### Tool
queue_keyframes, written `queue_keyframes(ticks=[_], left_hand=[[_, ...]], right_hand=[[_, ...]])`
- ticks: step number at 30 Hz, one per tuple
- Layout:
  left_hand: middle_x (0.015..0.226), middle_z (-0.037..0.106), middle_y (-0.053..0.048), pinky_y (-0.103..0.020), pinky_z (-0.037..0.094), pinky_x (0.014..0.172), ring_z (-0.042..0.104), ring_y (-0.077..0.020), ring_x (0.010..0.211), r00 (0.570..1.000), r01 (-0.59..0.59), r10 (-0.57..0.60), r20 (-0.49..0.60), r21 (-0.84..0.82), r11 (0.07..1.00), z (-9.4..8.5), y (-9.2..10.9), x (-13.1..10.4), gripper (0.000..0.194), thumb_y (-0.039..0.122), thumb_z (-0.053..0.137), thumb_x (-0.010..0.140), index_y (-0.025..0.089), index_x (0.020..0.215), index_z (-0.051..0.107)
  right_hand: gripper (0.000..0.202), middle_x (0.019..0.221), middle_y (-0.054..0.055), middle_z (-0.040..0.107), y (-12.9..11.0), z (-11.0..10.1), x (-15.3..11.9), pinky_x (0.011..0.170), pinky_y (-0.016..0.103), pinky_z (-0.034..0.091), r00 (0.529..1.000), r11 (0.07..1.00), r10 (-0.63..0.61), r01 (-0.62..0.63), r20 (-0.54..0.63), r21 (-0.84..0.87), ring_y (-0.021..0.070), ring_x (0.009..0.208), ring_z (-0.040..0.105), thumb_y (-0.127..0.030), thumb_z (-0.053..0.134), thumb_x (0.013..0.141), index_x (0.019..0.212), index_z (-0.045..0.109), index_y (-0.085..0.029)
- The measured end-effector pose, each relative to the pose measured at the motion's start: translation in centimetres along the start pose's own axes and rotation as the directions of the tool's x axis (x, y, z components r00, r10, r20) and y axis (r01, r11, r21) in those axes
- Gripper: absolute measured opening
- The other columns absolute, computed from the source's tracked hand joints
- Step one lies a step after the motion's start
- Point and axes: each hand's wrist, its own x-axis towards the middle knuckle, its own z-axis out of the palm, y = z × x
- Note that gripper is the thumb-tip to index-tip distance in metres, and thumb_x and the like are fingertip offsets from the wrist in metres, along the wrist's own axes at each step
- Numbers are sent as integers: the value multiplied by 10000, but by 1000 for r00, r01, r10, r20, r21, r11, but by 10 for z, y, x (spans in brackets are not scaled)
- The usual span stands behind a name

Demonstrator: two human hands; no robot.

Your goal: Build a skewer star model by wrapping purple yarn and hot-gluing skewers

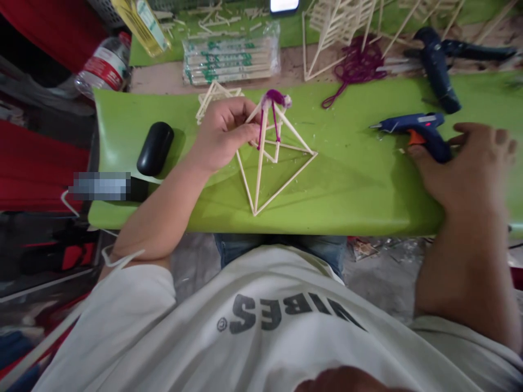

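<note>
My left hand [224, 133] is closed, its thumb and fingers pinching a stick of a pyramid-shaped wooden stick frame [286, 177]. Purple yarn [274, 98] is wrapped over the frame's peak, and two strands hang from it to a smaller stick piece inside. At the right, my right hand [469, 163] is open, with fingers spread around the handle of a blue glue gun [425, 122]. The gun lies on the green surface, nozzle to the left, its orange trigger close to my thumb. Whether the palm touches the handle, I cannot tell.
On the green table [347, 201] lie a black case [155, 148] and a small stick structure [218, 98]. Farther back are bagged sticks [231, 59], a purple yarn bundle [359, 60], a second glue gun [439, 68], a larger stick frame [339, 24] and bottles [107, 64].
</note>
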Motion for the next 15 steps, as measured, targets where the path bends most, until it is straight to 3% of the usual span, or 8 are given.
queue_keyframes(ticks=[1, 3, 5, 6, 10, 12, 15], left_hand=[[803, 781, -6, -353, 719, 680, 774, -180, 693, 1000, 3, -3, -6, 11, 1000, -1, -2, 1, 315, 570, 1001, 950, 280, 887, 897], [794, 778, -1, -342, 709, 665, 760, -172, 677, 1000, 3, -3, -19, 26, 1000, -3, -6, 2, 315, 573, 994, 949, 283, 883, 888], [802, 781, -3, -336, 707, 666, 759, -169, 678, 1000, -4, 4, -26, 29, 1000, -4, -9, 3, 295, 546, 993, 951, 277, 897, 887], [809, 783, -7, -336, 710, 673, 763, -168, 683, 1000, -8, 9, -27, 26, 1000, -5, -9, 3, 278, 524, 990, 958, 270, 908, 889], [837, 796, -16, -334, 714, 695, 770, -165, 701, 1000, -28, 28, -7, 5, 1000, -6, -8, 2, 205, 451, 981, 965, 257, 949, 916], [826, 787, -15, -325, 694, 668, 744, -159, 678, 999, -34, 34, -16, 10, 999, -5, -9, 2, 222, 473, 979, 962, 262, 932, 915], [755, 726, -4, -296, 609, 576, 651, -136, 598, 998, -52, 53, -44, 42, 998, -1, -13, 1, 308, 543, 975, 968, 268, 867, 881]], right_hand=[[729, 1043, 199, 793, -4, 2, 6, 1068, 654, 507, 999, 999, 41, -42, 14, 11, 392, 1171, 738, -484, 1237, 617, 1169, 820, -253], [597, 740, 10, 533, -5, 0, 20, 918, 592, 456, 995, 996, 70, -74, 77, 42, 225, 771, 514, -376, 1235, 587, 823, 692, -302], [614, 687, -59, 376, 4, -4, 33, 836, 533, 394, 982, 992, -39, 16, 187, 123, 151, 675, 270, -291, 1203, 612, 725, 600, -322], [578, 668, -55, 381, 10, -7, 39, 810, 512, 382, 962, 980, -114, 68, 246, 187, 152, 659, 243, -292, 1185, 650, 727, 614, -330], [394, 586, 12, 533, 26, -15, 54, 696, 456, 449, 868, 922, -252, 82, 428, 378, 191, 617, 434, -460, 1142, 799, 760, 763, -359], [378, 632, 32, 638, 22, -20, 56, 648, 421, 499, 867, 870, -251, 7, 430, 494, 173, 619, 547, -429, 1162, 769, 776, 793, -342], [437, 697, 60, 736, 9, -31, 44, 585, 395, 534, 887, 699, -271, -85, 373, 710, 162, 598, 663, -339, 1195, 653, 743, 769, -298]])
